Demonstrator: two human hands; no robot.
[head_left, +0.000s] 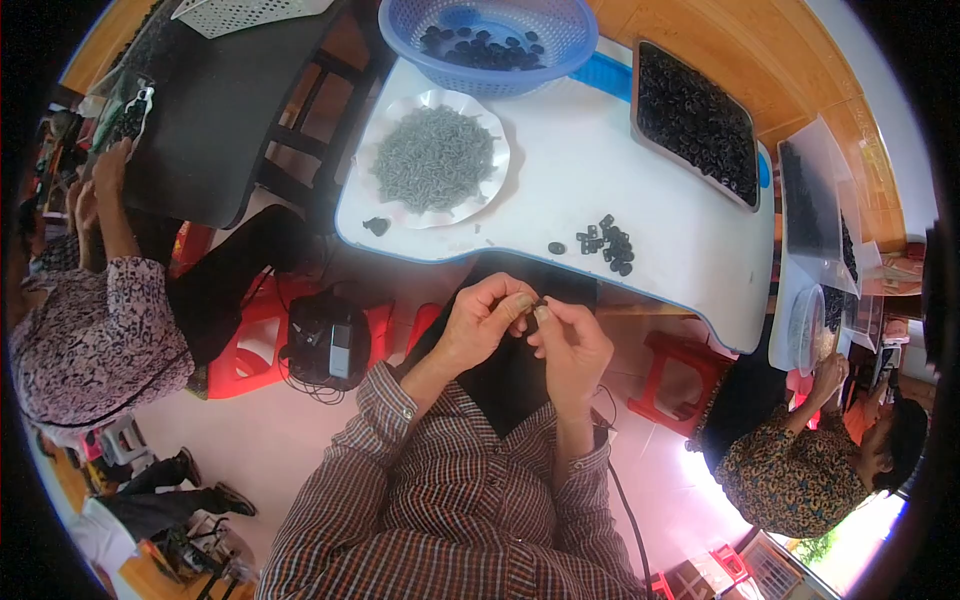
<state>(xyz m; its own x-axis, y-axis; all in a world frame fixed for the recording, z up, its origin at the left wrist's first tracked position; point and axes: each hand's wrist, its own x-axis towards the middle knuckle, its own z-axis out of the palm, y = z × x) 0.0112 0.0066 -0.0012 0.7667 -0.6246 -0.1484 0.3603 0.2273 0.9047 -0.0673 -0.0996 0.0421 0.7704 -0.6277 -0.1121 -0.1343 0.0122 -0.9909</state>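
Observation:
My left hand [482, 318] and my right hand [570, 345] meet in front of my chest, just off the near edge of the white table [560, 160]. Both are closed, thumbs and fingertips pinching a small black part [540, 302] between them; its shape is mostly hidden. Beyond the hands, a loose pile of small black plastic parts [610, 245] lies on the table, with one round black piece [556, 248] apart from it. A white scalloped plate [493, 190] at the left holds a heap of small grey pieces. Beside it lies another dark part [375, 226].
A blue perforated basin [490, 75] with black pieces stands at the back, and a metal tray [690, 163] full of black parts at the back right. Co-workers sit left [100, 340] and right [800, 470]. A red stool [675, 385] stands under the table's right side.

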